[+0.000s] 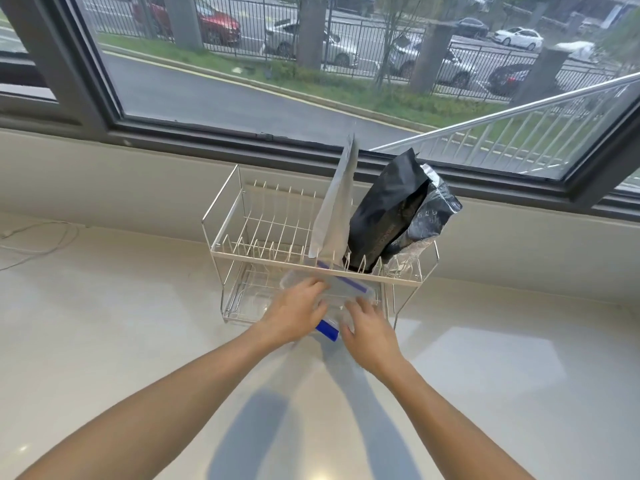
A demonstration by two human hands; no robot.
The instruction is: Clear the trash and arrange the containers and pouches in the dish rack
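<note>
A two-tier wire dish rack stands on the pale counter below the window. In its upper tier lean a silver pouch, a black pouch and a crinkled black-and-silver bag. A clear plastic container with blue clips lies half inside the lower tier, tilted, with one blue clip sticking out at the front. My left hand grips its left side, fingers over the lid. My right hand holds its right front corner.
The pale counter spreads around the rack. A thin white cable lies at the far left near the wall. The window frame runs just behind the rack, with an open sash at the right.
</note>
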